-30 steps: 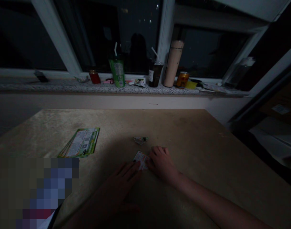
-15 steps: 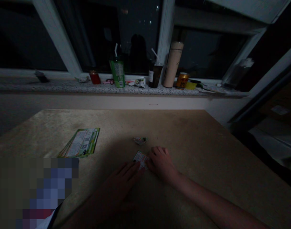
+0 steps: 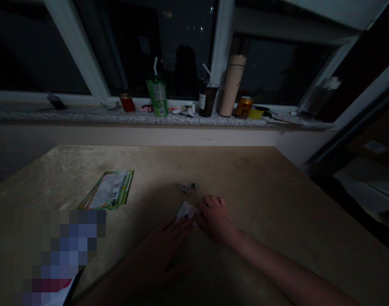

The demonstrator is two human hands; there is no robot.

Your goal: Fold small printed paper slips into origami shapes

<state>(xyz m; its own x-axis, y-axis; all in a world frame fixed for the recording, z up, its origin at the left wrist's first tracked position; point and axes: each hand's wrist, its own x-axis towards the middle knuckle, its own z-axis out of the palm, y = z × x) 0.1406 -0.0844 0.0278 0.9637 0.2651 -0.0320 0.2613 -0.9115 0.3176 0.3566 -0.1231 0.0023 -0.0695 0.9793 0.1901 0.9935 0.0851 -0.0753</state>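
A small printed paper piece (image 3: 185,210) lies on the tan table (image 3: 261,191) in front of me. My left hand (image 3: 164,244) lies flat and dark, its stretched fingertips pressing the paper's near edge. My right hand (image 3: 216,217) rests on the paper's right side with the fingers curled over it. A smaller folded paper scrap (image 3: 188,187) sits just beyond them. A stack of green printed leaflets (image 3: 109,195) lies to the left, apart from both hands.
The room is dim. A stone window sill (image 3: 86,114) behind the table carries a green cup with a straw (image 3: 157,95), a dark cup (image 3: 207,98), a tall beige tumbler (image 3: 231,85), a red jar (image 3: 127,103) and an orange can (image 3: 244,106). A blurred patch covers the lower left.
My left hand's fingertips have slid slightly forward along the small paper's edge. The right hand and the other papers stay where they were.
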